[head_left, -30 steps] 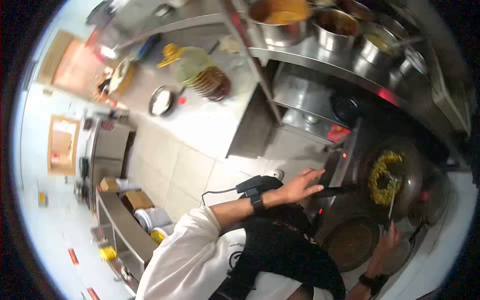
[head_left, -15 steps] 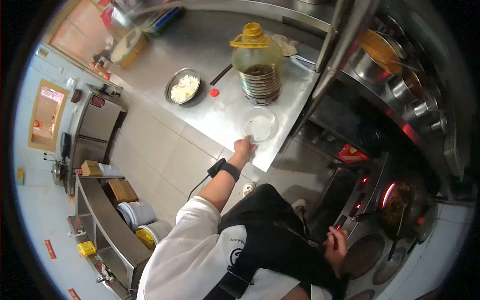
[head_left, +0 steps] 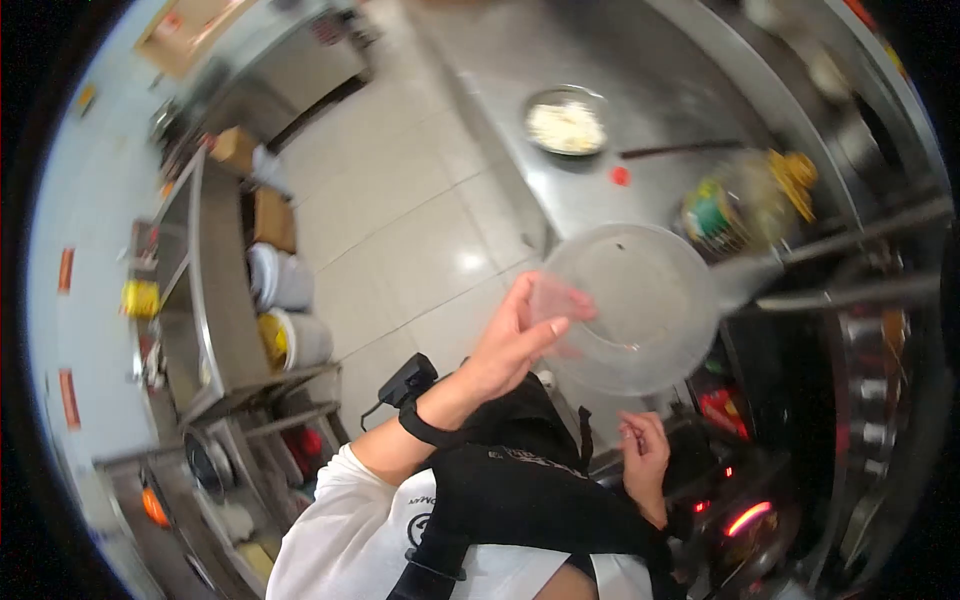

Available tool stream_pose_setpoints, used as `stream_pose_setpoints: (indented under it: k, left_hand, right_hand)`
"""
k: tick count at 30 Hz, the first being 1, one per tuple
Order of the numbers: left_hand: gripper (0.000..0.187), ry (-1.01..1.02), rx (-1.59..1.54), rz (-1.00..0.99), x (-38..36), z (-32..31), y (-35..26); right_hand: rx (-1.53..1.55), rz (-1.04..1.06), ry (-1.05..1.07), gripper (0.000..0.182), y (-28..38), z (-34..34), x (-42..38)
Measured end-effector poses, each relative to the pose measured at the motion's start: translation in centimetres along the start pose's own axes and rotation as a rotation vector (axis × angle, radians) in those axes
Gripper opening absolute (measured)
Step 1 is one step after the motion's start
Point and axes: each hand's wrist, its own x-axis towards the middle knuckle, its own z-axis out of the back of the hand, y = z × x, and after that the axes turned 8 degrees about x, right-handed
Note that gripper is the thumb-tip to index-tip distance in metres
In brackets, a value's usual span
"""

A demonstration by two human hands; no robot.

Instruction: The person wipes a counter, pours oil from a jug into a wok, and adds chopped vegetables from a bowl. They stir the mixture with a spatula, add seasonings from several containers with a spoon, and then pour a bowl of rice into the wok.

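Observation:
My left hand grips the rim of a translucent plastic bowl, thumb on the near side and fingers seen through its wall. The bowl hangs in front of the steel table's corner, with a small dark speck near its far edge. My right hand is lower right, near the stove, holding nothing, its fingers loosely bent and apart. Beyond the bowl stands a large oil jug with a yellow cap. A metal bowl of white food, perhaps rice, sits farther along the table.
On the steel table lie chopsticks and a red cap. A burner glows at lower right. A steel shelf unit with white buckets stands left across the tiled floor.
My left hand has lifted the plastic bowl off the table and brought it closer to me. The view has turned, so the table appears farther right.

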Motion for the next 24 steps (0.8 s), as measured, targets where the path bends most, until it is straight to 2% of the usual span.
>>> stream_pose_setpoints:
  k: [4,6,10,12,13,15,16,18,19,20,22,23,24]
  left_hand:
    - [0.049,-0.145,-0.051,-0.115,-5.3,5.2,-2.2]
    - [0.047,-0.334,-0.124,-0.13,-8.0,9.3,-1.9]
    - [0.043,-0.758,-0.22,-0.294,-17.8,20.6,-0.8]
    - [0.043,-1.042,-0.27,-0.415,-24.1,26.3,0.2]
    - [0.041,-1.227,-0.323,-0.497,-27.6,29.1,1.0]
    - [0.038,-1.43,-0.362,-0.623,-35.5,35.6,2.6]
    - [0.037,-1.579,-0.402,-0.644,-39.4,37.9,3.3]
    - [0.036,-1.821,-0.49,-0.702,-47.3,41.4,4.4]
    - [0.036,-1.912,-0.533,-0.737,-51.0,42.5,4.9]
    - [0.037,-2.02,-0.563,-0.788,-54.4,43.3,5.1]
    - [0.03,-2.196,-0.631,-0.963,-60.8,44.5,6.3]
    - [0.042,-2.173,-0.637,-1.034,-64.5,44.9,7.1]
    - [0.045,-2.266,-0.641,-1.031,-67.8,45.4,7.9]
  right_hand:
    - [-0.134,0.174,0.138,0.029,2.0,-4.5,2.7]
    - [-0.233,0.317,0.193,0.03,2.5,-7.1,3.3]
    - [-0.142,0.452,0.476,0.028,0.3,-13.1,4.7]
    - [-0.101,0.348,0.584,0.023,0.1,-16.9,4.8]
    - [-0.106,0.364,0.631,0.023,2.0,-19.7,4.0]
    - [-0.559,0.137,0.689,0.029,6.4,-26.1,1.7]
    - [-0.576,0.15,0.717,0.029,6.2,-28.7,1.2]
    - [-0.438,0.176,0.818,0.031,5.0,-33.8,0.9]
    - [-0.242,0.368,0.858,0.021,1.4,-36.6,2.2]
    - [-0.214,0.452,0.946,0.023,2.4,-39.8,0.9]
    - [-0.187,0.258,1.082,0.023,4.7,-44.7,-2.0]
    - [-0.21,0.312,1.15,0.023,4.6,-46.5,-2.7]
    - [-0.218,0.314,1.172,0.023,4.6,-48.1,-3.0]
